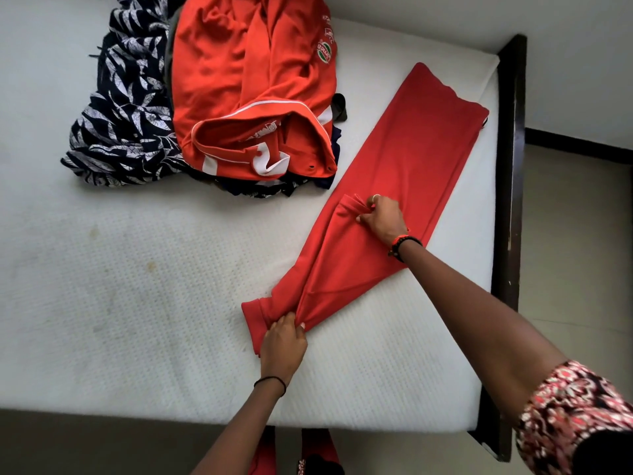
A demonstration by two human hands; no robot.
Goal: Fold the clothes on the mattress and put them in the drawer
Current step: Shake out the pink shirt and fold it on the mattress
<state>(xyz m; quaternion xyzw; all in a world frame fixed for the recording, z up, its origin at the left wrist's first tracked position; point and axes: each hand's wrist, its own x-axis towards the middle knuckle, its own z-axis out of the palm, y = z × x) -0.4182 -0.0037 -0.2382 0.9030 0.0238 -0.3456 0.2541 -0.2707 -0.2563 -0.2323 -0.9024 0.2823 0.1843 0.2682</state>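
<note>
Head view: red garment [404, 159] lies stretched along the mattress [137, 286], right side; left hand [282, 341] pinches its near end, right hand [382, 219] pinches a middle pleat, likely to tauten it for folding.

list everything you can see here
red garment: one, red, laid out long on the right side of the mattress
orange shirt: one, orange-red with white trim, on top of the pile at the far side
leaf-print cloth: one, navy and white, left of the orange shirt
dark clothes: count unclear, navy or black, under the orange shirt
mattress: one, white, fills most of the view
bed frame: one, dark, along the mattress's right edge
floor: beige, right of the bed
sleeve: one, red, black and white pattern, right upper arm
left hand: one, grips the garment's near end
right hand: one, pinches a fold at the garment's middle
</note>
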